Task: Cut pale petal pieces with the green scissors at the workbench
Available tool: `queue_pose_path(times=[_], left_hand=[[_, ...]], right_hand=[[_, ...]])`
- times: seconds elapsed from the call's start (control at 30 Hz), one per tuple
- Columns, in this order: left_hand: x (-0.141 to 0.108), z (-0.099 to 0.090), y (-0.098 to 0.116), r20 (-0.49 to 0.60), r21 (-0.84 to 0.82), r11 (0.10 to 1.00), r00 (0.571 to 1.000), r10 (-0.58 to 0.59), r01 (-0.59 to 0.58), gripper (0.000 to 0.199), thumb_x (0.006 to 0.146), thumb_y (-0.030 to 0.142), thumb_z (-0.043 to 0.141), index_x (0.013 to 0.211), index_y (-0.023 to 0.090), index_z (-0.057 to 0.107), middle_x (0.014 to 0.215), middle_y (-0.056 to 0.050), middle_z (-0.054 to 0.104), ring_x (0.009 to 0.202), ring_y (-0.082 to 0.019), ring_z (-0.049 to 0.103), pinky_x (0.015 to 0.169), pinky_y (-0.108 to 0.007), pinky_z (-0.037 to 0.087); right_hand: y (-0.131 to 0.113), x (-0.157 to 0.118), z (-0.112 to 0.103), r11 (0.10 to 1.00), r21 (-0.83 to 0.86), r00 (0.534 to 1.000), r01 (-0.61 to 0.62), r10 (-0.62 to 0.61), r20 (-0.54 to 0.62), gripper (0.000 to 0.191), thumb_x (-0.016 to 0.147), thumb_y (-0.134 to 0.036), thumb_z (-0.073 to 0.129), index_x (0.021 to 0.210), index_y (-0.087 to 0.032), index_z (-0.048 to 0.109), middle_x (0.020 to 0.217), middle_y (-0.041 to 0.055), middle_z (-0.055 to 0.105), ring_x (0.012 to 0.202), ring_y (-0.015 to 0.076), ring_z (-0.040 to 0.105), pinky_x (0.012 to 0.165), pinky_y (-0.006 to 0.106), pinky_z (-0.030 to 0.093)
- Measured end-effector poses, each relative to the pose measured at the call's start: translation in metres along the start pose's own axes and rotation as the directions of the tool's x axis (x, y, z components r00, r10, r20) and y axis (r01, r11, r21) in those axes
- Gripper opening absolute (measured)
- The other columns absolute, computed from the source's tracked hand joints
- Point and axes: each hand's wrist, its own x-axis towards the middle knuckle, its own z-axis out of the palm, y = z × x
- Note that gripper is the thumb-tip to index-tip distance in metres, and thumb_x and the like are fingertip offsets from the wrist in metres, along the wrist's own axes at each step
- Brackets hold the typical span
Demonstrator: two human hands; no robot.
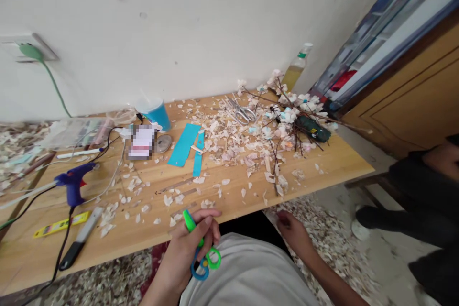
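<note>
While the forearms come up from the lower edge, the left hand [195, 241] sits above the lap at the tabletop's [139, 236] near edge, wrist bent inward, fingers closed round green-and-blue scissors [204, 263]. Looped handles hang toward the body; the green end points up and away. Mid-length of the scissors is covered by the fingers, so the blades cannot be made out. Right hand [293, 233]: low, beyond the tabletop edge, fingers curled; fingertips dark and blurred. Cannot tell whether it grips anything.

Far right, another person's legs [401, 222], cut off by the frame.

Near left of the tabletop: black-and-grey tool [82, 236], yellow packet [61, 224], blue glue gun [75, 184]. Farther: teal strips [184, 146], one crossed by a small pale piece; a box with its print pixelated [142, 142]. Beyond, pale flakes [229, 141] partly bury metal scissors [245, 115]. Flower branches [287, 112] overlap a bottle's [294, 74] base.
</note>
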Motion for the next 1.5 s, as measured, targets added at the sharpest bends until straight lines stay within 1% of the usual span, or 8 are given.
queue_pose_path(times=[0.07,0.17,0.33,0.43,0.7,0.97,1.27,1.5], left_hand=[[0.007,0.009,0.001,0.037,0.041,0.999,0.999,0.017,-0.018,0.028,0.083,0.039,0.067,0.098,0.016,0.071,0.073,-0.002,0.066,0.041,-0.001,0.037,0.058,-0.023,0.044],[0.018,0.021,0.004,0.081,0.135,0.991,0.997,0.004,-0.015,0.032,0.081,0.042,0.070,0.099,0.016,0.072,0.079,-0.004,0.067,0.044,-0.003,0.038,0.059,-0.025,0.046],[0.034,0.029,0.019,0.016,0.152,0.988,0.999,0.030,-0.032,0.040,0.076,0.045,0.075,0.104,0.017,0.070,0.093,-0.005,0.068,0.049,-0.002,0.041,0.057,-0.022,0.045],[0.040,0.026,0.024,-0.046,0.104,0.993,0.997,0.055,-0.050,0.042,0.073,0.044,0.077,0.103,0.016,0.069,0.088,-0.004,0.067,0.047,-0.002,0.041,0.058,-0.023,0.047],[0.059,0.019,0.022,-0.200,0.144,0.984,0.970,0.137,-0.109,0.037,0.070,0.046,0.078,0.087,0.016,0.064,0.060,0.004,0.055,0.051,-0.007,0.050,0.050,-0.019,0.042],[0.065,0.026,0.023,-0.142,0.086,0.994,0.987,0.076,-0.064,0.038,0.072,0.048,0.076,0.088,0.016,0.064,0.059,0.005,0.052,0.045,-0.004,0.040,0.054,-0.020,0.045],[0.072,0.020,0.013,-0.183,0.211,0.968,0.968,0.174,-0.134,0.040,0.067,0.051,0.078,0.071,0.014,0.065,0.055,0.002,0.052,0.048,-0.007,0.042,0.045,-0.018,0.033],[0.070,0.026,0.014,-0.181,0.238,0.967,0.975,0.133,-0.087,0.038,0.070,0.051,0.077,0.080,0.015,0.070,0.062,-0.001,0.059,0.052,-0.009,0.051,0.047,-0.018,0.038]], right_hand=[[-0.002,-0.027,-0.014,0.979,0.157,0.990,-0.133,0.124,0.064,0.036,0.069,-0.050,0.078,0.081,-0.018,0.066,0.073,0.0030,0.066,0.069,0.0206,0.063,0.069,0.036,0.054],[-0.046,-0.054,-0.013,0.838,0.461,0.952,-0.292,0.208,0.226,0.040,0.073,-0.049,0.076,0.100,-0.023,0.064,0.083,0.0028,0.067,0.069,0.0182,0.063,0.060,0.031,0.052],[-0.157,-0.020,0.029,0.825,0.552,0.933,-0.121,-0.096,0.347,0.037,0.075,-0.045,0.075,0.099,-0.021,0.060,0.087,0.0028,0.065,0.066,0.0138,0.060,0.057,0.027,0.051],[-0.187,0.009,0.045,0.884,0.465,0.899,0.044,-0.238,0.368,0.029,0.081,-0.041,0.068,0.100,-0.020,0.060,0.085,0.0023,0.064,0.073,0.0145,0.060,0.062,0.026,0.052],[-0.188,0.024,0.059,0.940,0.287,0.852,0.183,-0.298,0.431,0.019,0.085,-0.037,0.060,0.093,-0.019,0.062,0.083,0.0024,0.064,0.076,0.0151,0.060,0.065,0.027,0.050],[-0.190,0.026,0.068,0.929,0.271,0.870,0.252,-0.340,0.356,0.016,0.085,-0.035,0.061,0.090,-0.020,0.062,0.083,0.0009,0.064,0.076,0.0138,0.061,0.067,0.025,0.048],[-0.181,0.030,0.068,0.922,0.348,0.828,0.170,-0.325,0.457,0.023,0.081,-0.036,0.067,0.094,-0.019,0.060,0.090,0.0024,0.065,0.083,0.0149,0.062,0.069,0.025,0.049],[-0.188,0.026,0.062,0.855,0.140,0.795,0.499,-0.516,0.320,0.011,0.086,-0.026,0.058,0.096,-0.021,0.060,0.087,0.0016,0.062,0.077,0.0132,0.059,0.071,0.027,0.050]])
